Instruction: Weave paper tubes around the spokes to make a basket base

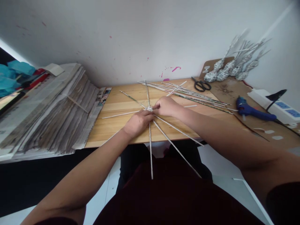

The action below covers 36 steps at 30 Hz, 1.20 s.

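Note:
A small woven centre (149,109) made of rolled-newspaper sticks lies on the wooden board, its spokes fanning out in all directions. Two spokes (175,150) reach past the board's front edge over my lap. My left hand (140,122) rests on the near left side of the centre, fingers together and gripping its edge. At the centre's right side my right hand (166,107) is closed, thumb and fingertips pinched on a paper stick beside the weave. The fingers cover part of the weave, so the exact grip is partly hidden.
Loose paper sticks (187,93) lie across the board (117,135) behind my right hand, near black scissors (201,85). To the right are a blue glue gun (254,111), a white power strip (278,104) and woven paper pieces (225,73). A tall newspaper stack (70,103) stands left.

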### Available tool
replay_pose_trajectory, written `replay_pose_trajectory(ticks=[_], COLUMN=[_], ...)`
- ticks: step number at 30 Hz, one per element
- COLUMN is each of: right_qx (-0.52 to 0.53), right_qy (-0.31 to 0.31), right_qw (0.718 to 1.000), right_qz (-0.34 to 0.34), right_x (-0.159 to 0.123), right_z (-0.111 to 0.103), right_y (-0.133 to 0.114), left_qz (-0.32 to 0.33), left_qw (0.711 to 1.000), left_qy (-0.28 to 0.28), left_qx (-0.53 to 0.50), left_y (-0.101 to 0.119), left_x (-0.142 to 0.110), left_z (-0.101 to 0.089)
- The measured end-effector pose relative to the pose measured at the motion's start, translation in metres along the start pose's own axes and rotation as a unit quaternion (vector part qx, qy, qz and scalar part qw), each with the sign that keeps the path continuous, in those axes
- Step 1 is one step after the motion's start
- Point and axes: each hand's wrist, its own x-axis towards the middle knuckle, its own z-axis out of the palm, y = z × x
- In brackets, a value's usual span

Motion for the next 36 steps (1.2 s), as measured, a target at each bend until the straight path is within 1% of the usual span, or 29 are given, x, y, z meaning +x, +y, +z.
replay_pose_trajectory(ticks=[3,6,9,13,17,19,25,29,34,36], right_qx=[-0.016,-0.033,-0.03,-0.015,-0.015,-0.017,-0.041,-0.043,-0.026,-0.018], right_qy=[0.011,0.007,0.009,0.015,0.016,0.015,0.023,0.028,0.006,0.011], right_qw=[1.0,0.999,0.999,0.999,1.0,1.0,0.999,0.999,0.999,0.999], right_qz=[0.01,0.018,0.024,0.029,0.019,0.013,0.014,0.018,0.023,0.027], right_x=[-0.001,-0.003,-0.004,-0.005,-0.006,-0.007,-0.008,-0.009,-0.008,-0.007], right_z=[0.0,-0.003,-0.004,-0.003,-0.001,-0.001,0.002,0.003,-0.001,-0.001], right_y=[-0.004,-0.009,-0.012,-0.011,-0.007,-0.006,-0.009,-0.01,-0.009,-0.01], left_qz=[0.003,0.006,0.009,0.004,-0.016,-0.009,0.024,0.042,0.027,0.022], left_qw=[1.0,1.0,1.0,1.0,0.999,0.999,0.999,0.999,0.999,0.999], left_qy=[-0.001,0.003,0.005,0.003,0.016,0.021,-0.003,0.0,0.007,0.005], left_qx=[0.003,-0.002,-0.012,-0.028,-0.047,-0.048,-0.038,-0.033,-0.036,-0.034], left_y=[0.0,-0.001,-0.003,-0.008,-0.01,-0.01,-0.011,-0.015,-0.015,-0.015], left_x=[-0.001,-0.001,0.0,0.0,-0.003,-0.004,0.0,0.002,-0.002,-0.004], left_z=[-0.001,-0.002,-0.003,-0.005,-0.006,-0.006,-0.009,-0.009,-0.009,-0.008])
